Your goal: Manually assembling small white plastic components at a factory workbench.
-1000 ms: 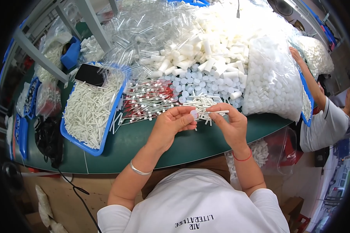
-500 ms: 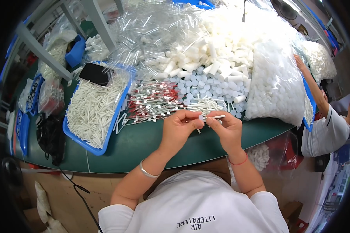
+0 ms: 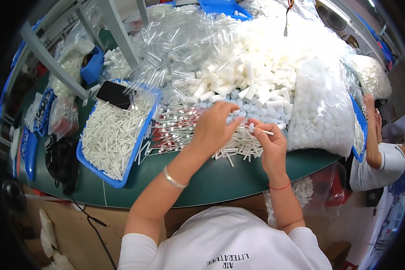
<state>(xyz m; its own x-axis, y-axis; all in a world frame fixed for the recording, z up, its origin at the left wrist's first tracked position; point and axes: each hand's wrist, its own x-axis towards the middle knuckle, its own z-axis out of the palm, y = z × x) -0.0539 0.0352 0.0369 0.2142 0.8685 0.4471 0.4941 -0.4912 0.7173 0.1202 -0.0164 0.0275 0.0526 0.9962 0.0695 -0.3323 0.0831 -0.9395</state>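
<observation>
My left hand (image 3: 212, 128) reaches over the pile of translucent round caps (image 3: 255, 110), its thumb and forefinger spread apart, with nothing plainly between them. Closed in a pinch, my right hand (image 3: 273, 145) holds a thin white stick (image 3: 267, 132) with a small whitish cap-like piece at its left end. Under and between the hands lies a heap of short white sticks (image 3: 231, 149). Beside my left wrist is a bundle of thin red and clear rods with small white pieces (image 3: 173, 130).
A blue tray (image 3: 117, 183) full of white sticks, with a dark phone (image 3: 114, 94) on it, stands left. White foam-like cylinders (image 3: 204, 87), clear tubes (image 3: 166, 49) and a bulging plastic bag (image 3: 321, 103) lie beyond. A co-worker (image 3: 380, 157) sits at the right.
My left hand has parted from my right and moved up and forward over the caps, its fingers opening. My right hand keeps the white stick, shifted slightly right.
</observation>
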